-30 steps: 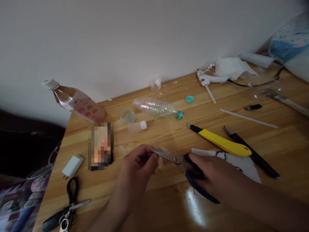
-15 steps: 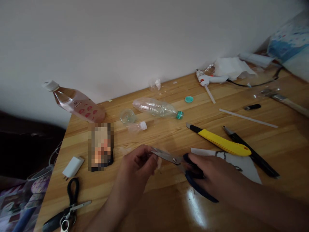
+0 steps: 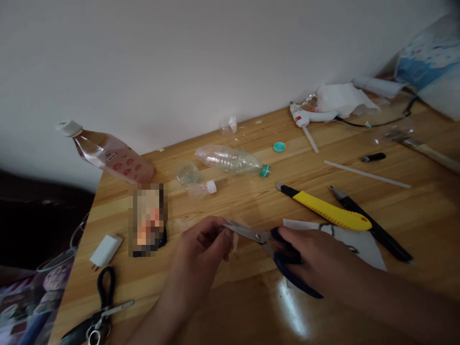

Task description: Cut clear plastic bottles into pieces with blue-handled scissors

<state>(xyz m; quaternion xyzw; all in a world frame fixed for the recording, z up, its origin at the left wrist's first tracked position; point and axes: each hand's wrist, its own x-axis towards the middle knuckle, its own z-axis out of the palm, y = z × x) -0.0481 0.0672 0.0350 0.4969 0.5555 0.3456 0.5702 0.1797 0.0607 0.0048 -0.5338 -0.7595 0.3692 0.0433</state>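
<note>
My right hand (image 3: 305, 249) is closed around the dark handles of a pair of scissors (image 3: 247, 232), whose blades point left. Close to the blade tips, my left hand (image 3: 204, 244) pinches a small clear piece of plastic (image 3: 235, 242), mostly hidden by the fingers. Under the right hand lies a sheet of white paper (image 3: 370, 251) with a dark drawing. Beyond the hands lie a cut clear bottle top with a white cap (image 3: 210, 187), a clear bottle piece with a green cap (image 3: 230, 160) and a round clear plastic piece (image 3: 187, 173).
A yellow utility knife (image 3: 334, 211) and a black pen-like knife (image 3: 388, 239) lie right. Farther back are a glue gun (image 3: 316, 116), a glue stick (image 3: 366, 173) and a turquoise cap (image 3: 279, 146). Leftward are a pink-labelled bottle (image 3: 118, 155), a phone (image 3: 149, 220), a charger (image 3: 107, 250) and keys (image 3: 104, 314).
The whole view has shifted slightly, with things appearing a little farther left. Both hands keep nearly the same pose, and the scissors stay by the left fingertips.
</note>
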